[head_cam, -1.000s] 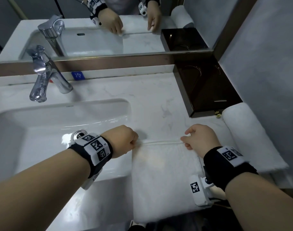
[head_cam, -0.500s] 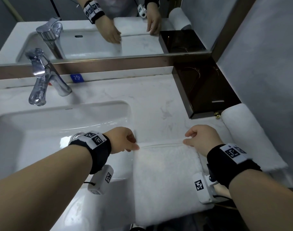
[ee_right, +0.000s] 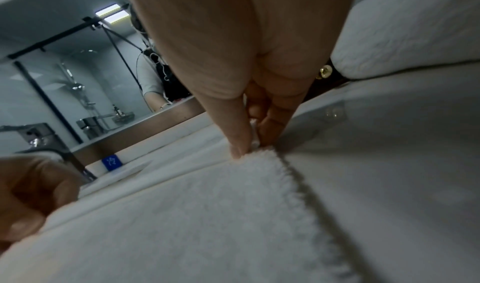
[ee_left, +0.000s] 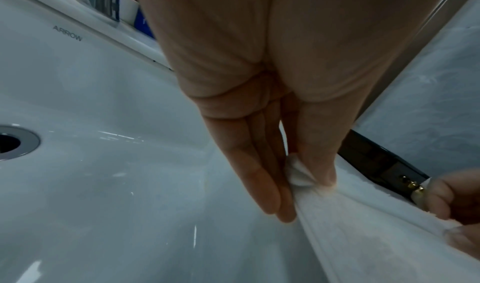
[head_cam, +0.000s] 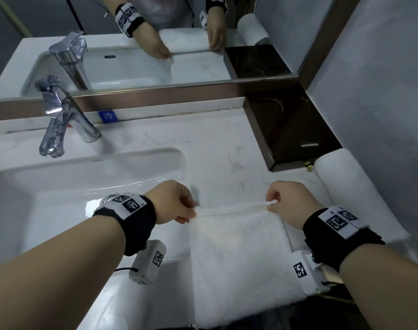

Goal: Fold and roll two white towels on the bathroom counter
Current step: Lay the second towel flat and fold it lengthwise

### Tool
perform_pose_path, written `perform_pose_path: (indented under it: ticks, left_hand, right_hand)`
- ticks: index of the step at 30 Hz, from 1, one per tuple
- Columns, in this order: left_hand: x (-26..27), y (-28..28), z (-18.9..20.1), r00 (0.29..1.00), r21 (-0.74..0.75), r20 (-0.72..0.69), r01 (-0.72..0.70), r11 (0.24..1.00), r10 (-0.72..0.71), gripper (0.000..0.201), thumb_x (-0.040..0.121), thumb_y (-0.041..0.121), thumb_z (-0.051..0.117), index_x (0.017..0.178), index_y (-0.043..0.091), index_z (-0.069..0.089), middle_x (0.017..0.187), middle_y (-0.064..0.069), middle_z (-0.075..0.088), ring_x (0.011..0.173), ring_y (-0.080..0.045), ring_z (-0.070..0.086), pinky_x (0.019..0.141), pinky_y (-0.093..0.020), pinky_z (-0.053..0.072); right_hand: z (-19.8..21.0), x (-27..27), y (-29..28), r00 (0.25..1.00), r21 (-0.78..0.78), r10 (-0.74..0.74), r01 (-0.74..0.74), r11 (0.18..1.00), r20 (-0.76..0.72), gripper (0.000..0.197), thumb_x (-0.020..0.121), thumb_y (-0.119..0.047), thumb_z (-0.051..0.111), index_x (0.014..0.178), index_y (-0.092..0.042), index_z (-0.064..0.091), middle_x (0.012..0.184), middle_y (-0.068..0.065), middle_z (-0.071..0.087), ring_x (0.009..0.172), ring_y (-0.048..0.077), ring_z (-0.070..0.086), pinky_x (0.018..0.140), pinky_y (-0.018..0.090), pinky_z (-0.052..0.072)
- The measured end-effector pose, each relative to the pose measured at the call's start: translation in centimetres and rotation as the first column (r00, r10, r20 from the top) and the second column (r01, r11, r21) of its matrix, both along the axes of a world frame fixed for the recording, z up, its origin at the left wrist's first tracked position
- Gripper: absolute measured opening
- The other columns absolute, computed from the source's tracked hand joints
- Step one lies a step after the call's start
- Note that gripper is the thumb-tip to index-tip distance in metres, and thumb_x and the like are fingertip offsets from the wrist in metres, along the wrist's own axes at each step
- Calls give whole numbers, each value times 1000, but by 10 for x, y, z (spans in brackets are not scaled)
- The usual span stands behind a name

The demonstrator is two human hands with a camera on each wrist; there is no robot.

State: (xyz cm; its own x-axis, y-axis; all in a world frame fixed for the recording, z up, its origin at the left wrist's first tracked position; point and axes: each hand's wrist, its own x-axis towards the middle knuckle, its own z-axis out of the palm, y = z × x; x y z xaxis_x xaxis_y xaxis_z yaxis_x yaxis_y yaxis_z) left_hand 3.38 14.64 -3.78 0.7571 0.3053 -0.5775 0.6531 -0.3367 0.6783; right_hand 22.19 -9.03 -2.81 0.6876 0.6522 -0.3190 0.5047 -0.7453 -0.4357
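The flat towel (head_cam: 238, 253) lies folded into a long strip on the marble tabletop (head_cam: 217, 153) just right of the sink (head_cam: 84, 186), its near end hanging over the front edge. The left hand (head_cam: 174, 202) pinches the far left corner between thumb and fingers, and the right hand (head_cam: 288, 201) pinches the far right corner the same way; the far edge (head_cam: 231, 207) is raised slightly and drawn taut between them. Judged from this grip, the step in hand is starting the roll from the far end. Keep equal tension on both corners so that the edge stays straight and parallel to the mirror (head_cam: 155, 55). Turn the edge over toward the body in a narrow first turn, since a tight core sets the firmness of the whole roll. Advance both hands at the same rate; an uneven rate is likely to produce a cone. Keep the left side of the strip off the sink rim, where wet streaks show, because terry takes up water readily. The rolled towel (head_cam: 346, 186) rests near the wall on the right, just beside the dark tray (head_cam: 296, 129), and serves as a reference for the roll's firmness and straightness.
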Motion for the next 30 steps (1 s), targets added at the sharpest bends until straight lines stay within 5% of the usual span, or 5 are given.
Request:
perform_pose_path:
  ticks: [4, 17, 21, 25, 30]
  left_hand:
    - [-1, -1, 3, 999, 86, 14, 50, 995, -51, 9, 76, 18, 79, 80, 17, 72, 71, 4, 76, 66, -8, 73, 73, -25, 58]
    - [4, -12, 4, 928, 436, 96, 285, 854, -359, 33, 72, 9, 77, 60, 29, 53, 72, 12, 60, 73, -12, 59, 64, -18, 43]
    - [10, -16, 8, 875, 502, 2, 418, 757, -485, 20, 74, 2, 70, 66, 15, 58, 72, 9, 50, 74, -19, 56, 63, -24, 44]
    - [14, -22, 15, 814, 516, -129, 543, 663, -566, 33, 76, -3, 58, 62, 23, 43, 82, 4, 52, 77, -23, 57, 66, -31, 49]
    - [15, -34, 27, 676, 541, -316, 705, 459, -665, 21, 90, 7, 52, 76, 21, 46, 93, 4, 43, 79, -21, 50, 68, -31, 45]
  right_hand:
    - [3, -3, -6, 996, 43, 88, -88, 995, 16, 19, 78, -4, 72, 81, -19, 61, 84, -5, 58, 78, 11, 54, 67, 17, 41]
    - [11, -3, -8, 972, 24, 233, -234, 972, 40, 26, 77, 12, 55, 81, -9, 70, 88, 3, 58, 87, 22, 56, 79, 31, 47]
    - [11, -7, -9, 963, -13, 270, -270, 963, 16, 19, 76, 15, 56, 76, 1, 68, 93, 10, 59, 95, 24, 56, 87, 29, 44]
    - [9, -8, -12, 953, -38, 299, -298, 954, 45, 9, 84, 6, 62, 82, 4, 70, 92, 3, 53, 97, 19, 52, 79, 13, 31]
    - [9, -8, -14, 956, -109, 292, -290, 951, 9, 10, 90, -6, 60, 85, -3, 67, 102, 3, 55, 99, 18, 54, 87, 16, 37]
